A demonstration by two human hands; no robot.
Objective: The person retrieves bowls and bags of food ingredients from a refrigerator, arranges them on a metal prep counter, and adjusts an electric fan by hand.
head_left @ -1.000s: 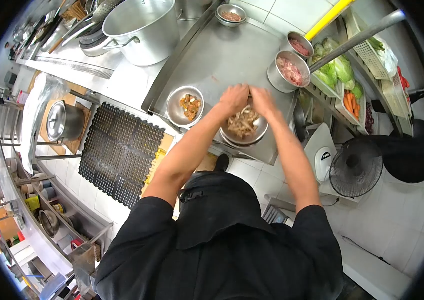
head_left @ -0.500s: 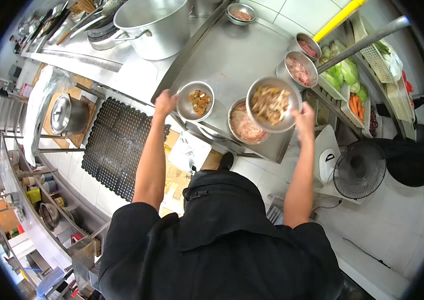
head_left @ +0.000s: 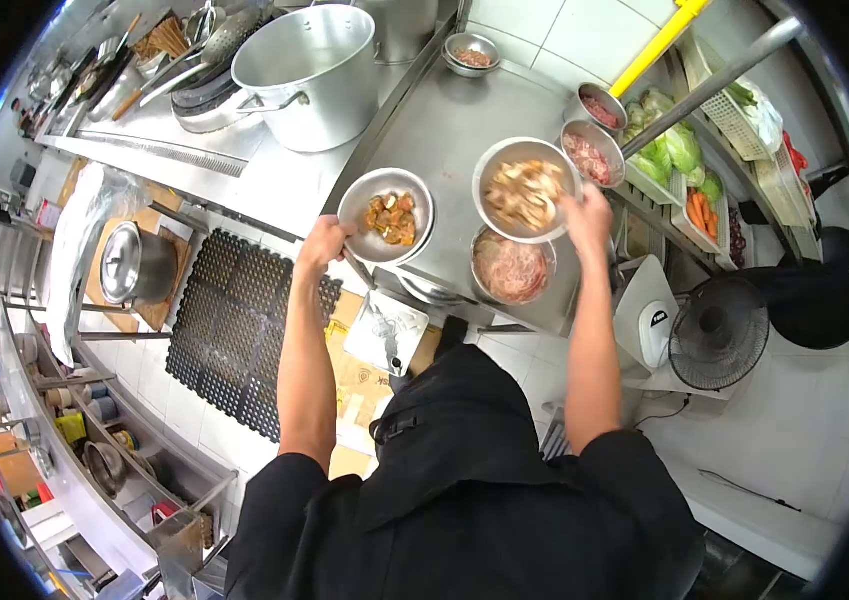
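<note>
Right hand (head_left: 587, 214) grips a bowl (head_left: 537, 231) of blurred, possibly sliced food (head_left: 524, 194).

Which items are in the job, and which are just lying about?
In the job:
bowl of orange-brown pieces, left hand on its rim
bowl of pale strips, in right hand
likely nearest bowl of raw meat

Apparently lying about:
big pot
fan
cabbage
carrots
floor mat
</note>
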